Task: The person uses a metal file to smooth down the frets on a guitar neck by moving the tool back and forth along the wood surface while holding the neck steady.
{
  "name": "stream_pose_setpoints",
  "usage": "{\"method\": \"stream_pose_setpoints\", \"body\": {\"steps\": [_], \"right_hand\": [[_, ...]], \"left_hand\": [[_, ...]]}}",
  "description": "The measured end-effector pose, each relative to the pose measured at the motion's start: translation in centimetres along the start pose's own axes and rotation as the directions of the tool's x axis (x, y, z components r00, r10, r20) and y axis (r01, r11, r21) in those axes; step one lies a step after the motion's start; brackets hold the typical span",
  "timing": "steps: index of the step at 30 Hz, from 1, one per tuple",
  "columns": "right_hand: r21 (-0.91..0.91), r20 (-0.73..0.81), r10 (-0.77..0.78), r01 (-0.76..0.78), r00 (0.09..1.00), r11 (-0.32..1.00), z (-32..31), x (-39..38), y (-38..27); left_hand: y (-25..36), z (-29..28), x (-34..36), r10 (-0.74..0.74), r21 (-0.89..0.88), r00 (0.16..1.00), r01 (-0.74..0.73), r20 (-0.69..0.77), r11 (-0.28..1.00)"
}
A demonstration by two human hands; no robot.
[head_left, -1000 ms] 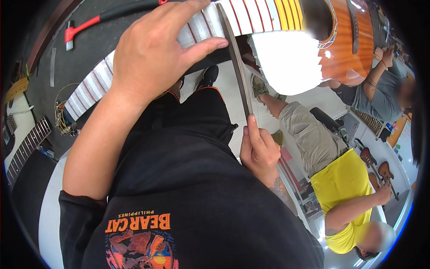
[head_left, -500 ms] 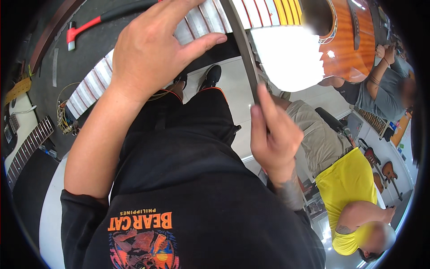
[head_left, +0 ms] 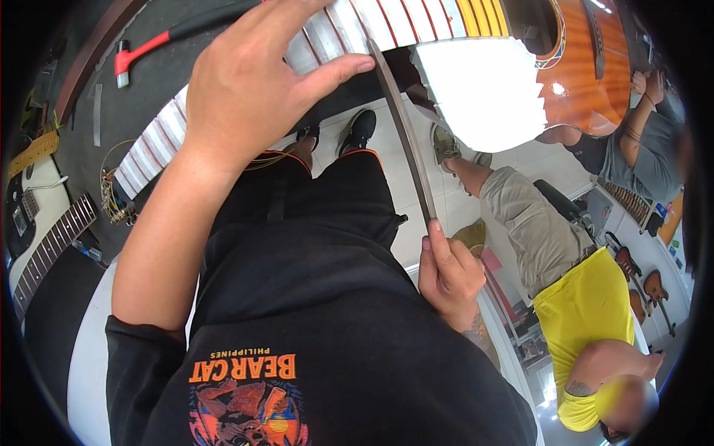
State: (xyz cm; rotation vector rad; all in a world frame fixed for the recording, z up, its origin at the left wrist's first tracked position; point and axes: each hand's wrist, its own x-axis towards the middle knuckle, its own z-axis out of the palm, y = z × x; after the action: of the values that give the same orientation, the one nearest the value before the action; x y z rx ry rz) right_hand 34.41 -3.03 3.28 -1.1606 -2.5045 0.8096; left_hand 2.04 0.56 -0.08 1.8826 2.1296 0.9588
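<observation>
Right hand [head_left: 448,273] grip clamped on file [head_left: 404,132] lower end; left hand [head_left: 256,82] spread on fretboard [head_left: 160,137].

Bright, even indoor light from overhead. White sheet [head_left: 483,89] blown out, no detail. Glare spots on glossy orange guitar body [head_left: 587,67]. Strong fisheye: taped guitar neck [head_left: 245,82] bows, corners vignette to black. Left hand [head_left: 253,82] close to lens, slightly soft. Faces blurred. Shadows soft, faint on floor [head_left: 401,149].

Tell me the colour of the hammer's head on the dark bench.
Red. The hammer has a red head and neck with a black grip, seen top left in the head view.
</observation>
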Motion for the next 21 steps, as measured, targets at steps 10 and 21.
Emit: {"method": "stream_pose_setpoints", "body": {"steps": [10,21], "right_hand": [[-0.051,-0.120,-0.143,0.138,0.982,0.989,4.5,14.1,-1.9],[-0.008,-0.017,-0.028,0.027,0.999,1.000,1.9,2.0,0.5]], "left_hand": [[-0.5,0.4,-0.1,0.073,0.080,0.996,-0.069,-0.048,0.994],[0.1,0.1,0.2,0.024,0.001,1.000,-0.024,-0.003,1.000]]}}
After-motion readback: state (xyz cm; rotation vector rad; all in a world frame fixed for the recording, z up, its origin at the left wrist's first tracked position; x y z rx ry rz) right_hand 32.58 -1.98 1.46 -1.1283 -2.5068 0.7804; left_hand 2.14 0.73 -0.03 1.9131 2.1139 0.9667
